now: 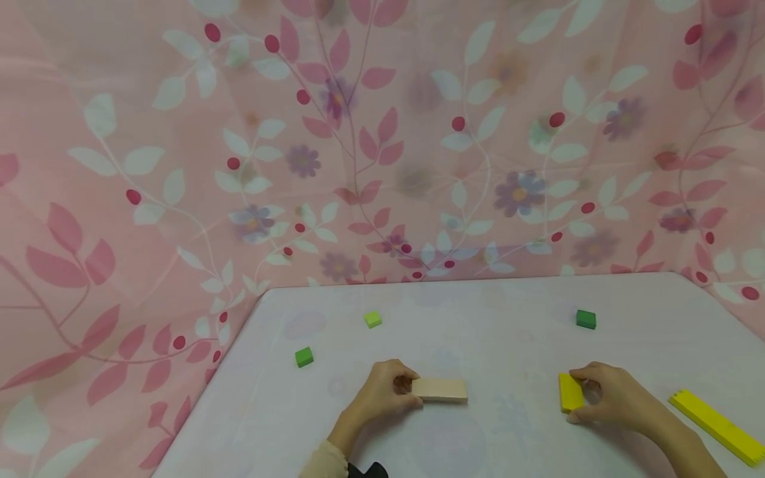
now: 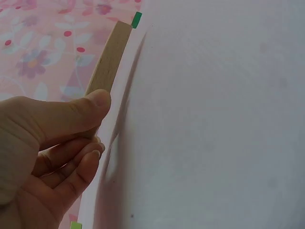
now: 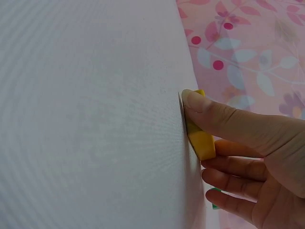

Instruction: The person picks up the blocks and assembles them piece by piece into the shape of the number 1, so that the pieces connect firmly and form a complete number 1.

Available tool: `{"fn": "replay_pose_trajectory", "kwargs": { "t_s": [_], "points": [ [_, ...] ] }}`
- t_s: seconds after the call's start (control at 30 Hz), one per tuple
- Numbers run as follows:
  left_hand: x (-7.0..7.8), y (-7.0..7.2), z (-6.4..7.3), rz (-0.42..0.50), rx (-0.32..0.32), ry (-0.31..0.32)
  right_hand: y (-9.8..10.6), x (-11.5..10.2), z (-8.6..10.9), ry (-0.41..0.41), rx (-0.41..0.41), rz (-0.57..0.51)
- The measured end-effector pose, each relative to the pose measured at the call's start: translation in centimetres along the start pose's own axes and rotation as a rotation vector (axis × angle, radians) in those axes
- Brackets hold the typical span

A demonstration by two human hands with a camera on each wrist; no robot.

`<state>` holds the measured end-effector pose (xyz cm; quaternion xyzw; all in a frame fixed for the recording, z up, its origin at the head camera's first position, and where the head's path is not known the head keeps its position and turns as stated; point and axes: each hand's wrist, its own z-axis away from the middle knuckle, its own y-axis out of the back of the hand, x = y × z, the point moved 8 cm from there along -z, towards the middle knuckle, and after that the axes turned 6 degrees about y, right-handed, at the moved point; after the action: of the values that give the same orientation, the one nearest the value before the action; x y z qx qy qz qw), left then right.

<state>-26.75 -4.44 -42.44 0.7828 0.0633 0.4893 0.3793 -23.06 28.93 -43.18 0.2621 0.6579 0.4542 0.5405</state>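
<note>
My left hand [image 1: 387, 393] pinches one end of a plain wooden block [image 1: 441, 390], long and flat. In the left wrist view the thumb presses on that wooden block [image 2: 108, 67], which casts a shadow on the table beside it. To the right, my right hand [image 1: 615, 398] grips a short yellow block [image 1: 571, 393] between thumb and fingers. The right wrist view has the thumb over the yellow block [image 3: 202, 143], close to or on the table; which of the two cannot be told. Its other fingers are partly curled below it.
A long yellow strip [image 1: 717, 426] with notched ends lies right of the right hand. Small green blocks stand farther back: light green [image 1: 373, 320], mid green [image 1: 304, 357] and dark green [image 1: 586, 319]. The white table [image 1: 478, 318] ends at a pink floral curtain [image 1: 382, 146].
</note>
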Motion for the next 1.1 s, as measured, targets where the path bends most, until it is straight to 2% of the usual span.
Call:
{"fn": "replay_pose_trajectory", "kwargs": {
  "t_s": [0.37,0.63,0.83,1.1],
  "points": [
    [0.3,-1.5,-0.1,-0.029,-0.038,0.021,-0.1,0.2,-0.1,-0.015,-0.002,0.005],
    [0.4,-1.9,-0.1,-0.055,-0.032,0.054,-0.1,0.2,0.0,-0.014,-0.001,0.005],
    [0.0,-2.1,-0.1,-0.070,-0.072,0.095,-0.1,0.0,0.1,-0.008,0.007,-0.002],
    [-0.3,-2.2,0.1,-0.036,-0.101,0.098,-0.3,0.2,0.1,-0.015,-0.029,-0.021]
  ]
}}
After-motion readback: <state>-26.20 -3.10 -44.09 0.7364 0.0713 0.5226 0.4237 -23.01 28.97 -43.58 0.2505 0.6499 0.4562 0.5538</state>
